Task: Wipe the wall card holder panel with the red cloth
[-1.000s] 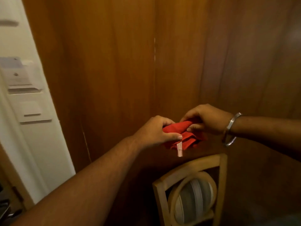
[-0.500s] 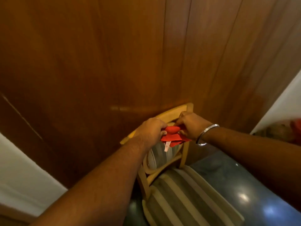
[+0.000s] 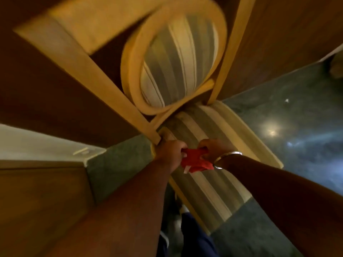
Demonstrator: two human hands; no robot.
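Observation:
The red cloth [image 3: 195,162], bunched up with a small white tag hanging from it, is held between both hands just above a chair seat. My left hand [image 3: 170,152] pinches its left end. My right hand [image 3: 215,148], with a metal bangle on the wrist, grips its right end. The wall card holder panel is out of view; the camera looks steeply down.
A wooden chair [image 3: 115,93] with an oval striped back pad and a striped seat cushion [image 3: 209,186] stands against the brown wood-panelled wall [image 3: 46,93]. Dark glossy floor [image 3: 297,130] spreads to the right. A white skirting [image 3: 37,143] runs at the left.
The view has swung down from the wall to the chair and floor. Both hands have kept hold of the red cloth and lowered to just over the seat cushion.

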